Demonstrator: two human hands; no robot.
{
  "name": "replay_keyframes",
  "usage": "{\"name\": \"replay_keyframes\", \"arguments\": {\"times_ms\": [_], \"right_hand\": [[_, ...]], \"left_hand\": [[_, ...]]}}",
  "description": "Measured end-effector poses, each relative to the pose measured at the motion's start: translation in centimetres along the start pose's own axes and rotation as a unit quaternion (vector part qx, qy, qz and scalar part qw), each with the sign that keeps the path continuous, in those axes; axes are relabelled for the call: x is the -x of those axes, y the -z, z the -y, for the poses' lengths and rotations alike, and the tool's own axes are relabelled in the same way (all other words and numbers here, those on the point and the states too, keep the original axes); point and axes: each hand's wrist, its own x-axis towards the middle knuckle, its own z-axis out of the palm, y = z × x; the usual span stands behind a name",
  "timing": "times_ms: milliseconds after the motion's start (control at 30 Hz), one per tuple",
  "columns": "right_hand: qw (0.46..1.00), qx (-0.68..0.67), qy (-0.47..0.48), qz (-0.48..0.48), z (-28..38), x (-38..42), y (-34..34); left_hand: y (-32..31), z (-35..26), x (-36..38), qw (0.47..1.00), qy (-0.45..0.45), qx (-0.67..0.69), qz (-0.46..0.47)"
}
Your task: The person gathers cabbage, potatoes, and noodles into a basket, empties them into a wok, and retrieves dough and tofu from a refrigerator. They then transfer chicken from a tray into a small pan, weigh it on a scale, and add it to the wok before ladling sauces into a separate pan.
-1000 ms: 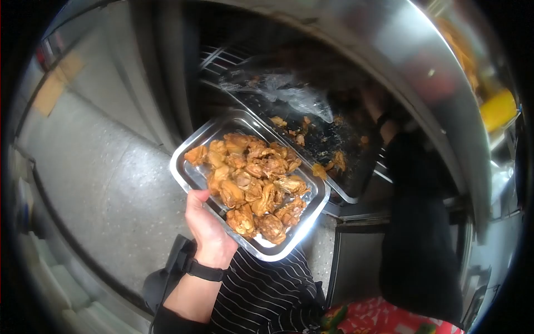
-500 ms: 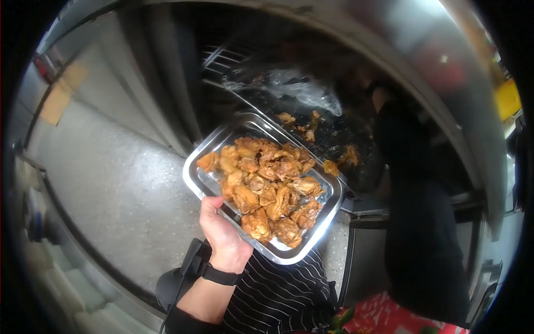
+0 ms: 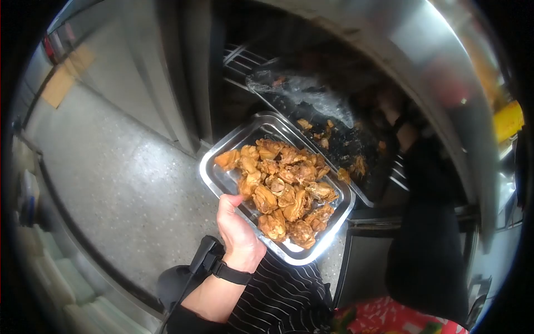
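Note:
My left hand [image 3: 239, 231] grips the near left edge of a shallow metal tray [image 3: 207, 170], thumb over the rim, fingers hidden beneath. Browned chicken pieces [image 3: 283, 195] are heaped in this tray. Its far side lies close against a dark tray [image 3: 339, 142] inside a steel cabinet. A few scraps of chicken [image 3: 356, 166] and a crumpled clear plastic sheet [image 3: 308, 94] lie on the dark tray. My right arm reaches into the cabinet. In the shadow there, my right hand [image 3: 390, 106] is near the dark tray's far right part; its fingers cannot be made out.
Wire rack bars [image 3: 239, 61] show behind the trays. An open grey door [image 3: 139, 67] stands at the left, above the speckled floor [image 3: 133, 172]. A curved steel edge [image 3: 439, 72] runs along the right. Something yellow [image 3: 507, 121] is at the far right.
The whole scene has shifted rightward in view. My right hand sits slightly lower in the cabinet, and rack bars now show right of the dark tray. My left hand keeps its grip on the metal tray.

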Motion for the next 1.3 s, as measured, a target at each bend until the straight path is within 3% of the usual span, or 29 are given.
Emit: {"name": "replay_keyframes", "arguments": {"times_ms": [200, 467, 633, 700, 967, 1200, 1300], "right_hand": [[0.997, -0.077, 0.009, -0.006, 2.3, 2.0, 0.1], [0.998, 0.062, -0.017, -0.013, 0.9, 1.8, -0.3], [0.997, -0.003, -0.063, 0.048, -1.1, 0.6, -1.9], [0.997, 0.050, 0.044, -0.047, -2.4, -0.5, -2.5], [0.999, 0.021, -0.042, 0.024, -4.3, -0.3, -2.6], [0.989, -0.046, -0.107, 0.089, -6.2, -0.8, -4.5], [0.990, -0.051, -0.125, 0.032, -3.9, 0.7, -3.7]], "left_hand": [[0.7, 0.2, -0.7, 1.000, 0.006, 0.003, 0.004], [1.0, 0.6, -1.2, 0.997, 0.031, 0.040, 0.052], [1.9, 0.7, -1.4, 0.998, 0.050, 0.033, 0.032], [1.5, 0.7, -1.4, 0.998, 0.039, 0.033, 0.047], [1.3, 0.7, -1.7, 0.997, 0.023, 0.020, 0.068], [1.3, 0.1, -1.8, 0.996, 0.070, 0.017, 0.053], [1.5, 0.2, -1.8, 0.996, 0.076, 0.015, 0.049]]}}
